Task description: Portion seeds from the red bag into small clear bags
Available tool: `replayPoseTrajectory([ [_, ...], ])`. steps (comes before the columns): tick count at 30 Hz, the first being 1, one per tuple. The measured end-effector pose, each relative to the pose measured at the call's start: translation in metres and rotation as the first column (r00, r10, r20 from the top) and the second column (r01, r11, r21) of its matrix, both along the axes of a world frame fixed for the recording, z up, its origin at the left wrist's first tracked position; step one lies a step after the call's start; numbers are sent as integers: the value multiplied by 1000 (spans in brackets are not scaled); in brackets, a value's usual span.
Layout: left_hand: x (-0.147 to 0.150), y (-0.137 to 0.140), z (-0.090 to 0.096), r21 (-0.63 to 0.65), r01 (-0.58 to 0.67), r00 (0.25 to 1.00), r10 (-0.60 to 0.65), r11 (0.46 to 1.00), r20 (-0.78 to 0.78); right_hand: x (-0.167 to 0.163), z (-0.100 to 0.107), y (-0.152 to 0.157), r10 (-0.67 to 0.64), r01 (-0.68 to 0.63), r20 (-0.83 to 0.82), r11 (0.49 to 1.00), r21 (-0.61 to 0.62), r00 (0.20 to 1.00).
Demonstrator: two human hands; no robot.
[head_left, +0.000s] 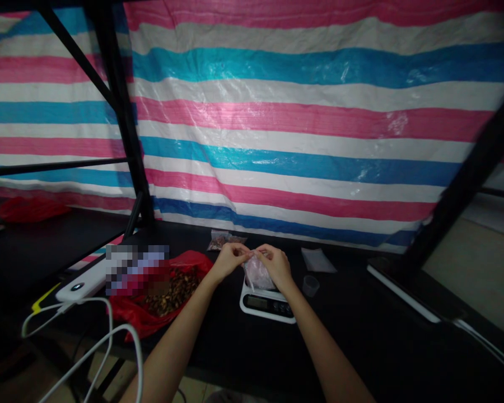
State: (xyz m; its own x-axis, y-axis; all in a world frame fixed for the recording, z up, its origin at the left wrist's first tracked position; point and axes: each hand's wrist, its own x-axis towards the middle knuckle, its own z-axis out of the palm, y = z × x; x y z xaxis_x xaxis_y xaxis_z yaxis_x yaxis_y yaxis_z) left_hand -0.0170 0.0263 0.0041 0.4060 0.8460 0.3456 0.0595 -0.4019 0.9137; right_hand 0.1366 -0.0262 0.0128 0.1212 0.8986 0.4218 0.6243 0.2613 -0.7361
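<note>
Both hands meet over a small white kitchen scale (267, 304) that sits near the middle of the dark counter (353, 336). The left hand (229, 259) and the right hand (276, 265) each pinch the top edge of a small clear plastic bag (255, 272), fingers pressed together on its mouth, so the bag hangs between them with its bottom resting on or just above the scale's platform; which of the two cannot be told. Just left of the scale lies an open red plastic bag (168, 291) holding a heap of small brown pieces. Toward the back edge of the counter sits another small filled clear packet (222, 240). To the right of the scale stand a little clear cup (310, 285) and, behind it, a flat stack of empty clear bags (318, 259). A white cable (105, 336) loops off the counter's front left corner.
</note>
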Motion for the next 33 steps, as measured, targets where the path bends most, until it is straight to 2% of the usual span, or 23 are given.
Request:
replayPoseTrajectory([
  [13, -1, 6, -2, -72, 52, 998, -49, 996, 36, -1, 2, -2, -105, 107, 59, 994, -31, 993],
  [19, -1, 8, -4, -67, 56, 997, -53, 996, 49, -3, 1, -2, -79, 80, 51, 997, -14, 996],
  [25, -1, 6, -1, -94, 19, 998, -12, 995, 66, -2, 4, -2, -15, 15, -31, 1000, 6, 999],
  [33, 0, 2, 0, -54, 80, 997, -79, 995, 14, -2, 3, -4, -77, 77, 59, 997, 3, 995],
])
